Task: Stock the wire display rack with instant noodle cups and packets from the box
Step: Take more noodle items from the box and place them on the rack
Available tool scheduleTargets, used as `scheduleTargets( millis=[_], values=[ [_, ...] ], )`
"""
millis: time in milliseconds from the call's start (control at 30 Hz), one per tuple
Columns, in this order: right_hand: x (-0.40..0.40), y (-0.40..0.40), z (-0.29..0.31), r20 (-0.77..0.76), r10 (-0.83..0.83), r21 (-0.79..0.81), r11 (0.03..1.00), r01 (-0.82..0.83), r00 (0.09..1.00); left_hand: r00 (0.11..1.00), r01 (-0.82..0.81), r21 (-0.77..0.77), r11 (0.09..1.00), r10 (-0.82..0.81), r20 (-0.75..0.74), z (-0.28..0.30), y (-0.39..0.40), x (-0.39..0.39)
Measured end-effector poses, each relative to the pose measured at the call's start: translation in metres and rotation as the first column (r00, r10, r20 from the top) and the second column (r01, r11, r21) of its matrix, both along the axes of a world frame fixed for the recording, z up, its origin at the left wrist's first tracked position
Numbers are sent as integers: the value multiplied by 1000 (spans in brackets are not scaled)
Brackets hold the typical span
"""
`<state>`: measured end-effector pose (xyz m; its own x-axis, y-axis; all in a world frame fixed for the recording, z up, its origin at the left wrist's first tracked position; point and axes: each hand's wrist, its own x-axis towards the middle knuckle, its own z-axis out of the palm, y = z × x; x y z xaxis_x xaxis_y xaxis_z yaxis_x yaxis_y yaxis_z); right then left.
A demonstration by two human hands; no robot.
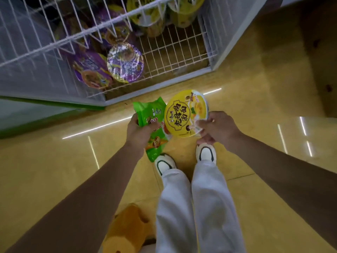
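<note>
Your left hand [138, 131] grips a green noodle packet [153, 125]; your right hand [217, 128] pinches the near rim of a yellow noodle cup [184, 114] just right of it — both held above the floor [54, 161]; farther off, the wire rack [178, 50] holds purple cups [125, 63] on the left, yellow cups [145, 13] beyond.

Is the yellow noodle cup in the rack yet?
Out: the right hand holds the yellow noodle cup above the floor, short of the wire rack.
</note>
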<state>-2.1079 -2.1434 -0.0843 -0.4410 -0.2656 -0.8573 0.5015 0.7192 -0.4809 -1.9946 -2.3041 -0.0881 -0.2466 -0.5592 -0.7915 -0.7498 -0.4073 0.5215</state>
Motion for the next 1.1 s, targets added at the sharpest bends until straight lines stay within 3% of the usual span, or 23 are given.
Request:
scheduleTargets(
  millis=[233, 500, 800, 900, 1100],
  values=[
    [-43, -30, -46, -96, -16, -79, 997, 8, 995, 995, -53, -30, 998, 51, -81, -37, -19, -27],
    [-95, -85, -74, -183, -220, -286, 944, 163, 958, 948, -183, -66, 981, 158, -278, -45, -61, -71],
    [-111, -165, -124, 3, -415, -350, 852, 390, 910, 945, -193, -126, 973, 149, -292, -66, -90, -76],
    [-115, -179, -141, 37, -386, -340, 862, 375, 922, 955, -160, -127, 979, 121, -272, -68, -91, -72],
    [-90, -143, -140, 131, -240, -150, 954, 259, 962, 966, -112, -121, 986, 80, -247, -57, -81, -71]
  ],
)
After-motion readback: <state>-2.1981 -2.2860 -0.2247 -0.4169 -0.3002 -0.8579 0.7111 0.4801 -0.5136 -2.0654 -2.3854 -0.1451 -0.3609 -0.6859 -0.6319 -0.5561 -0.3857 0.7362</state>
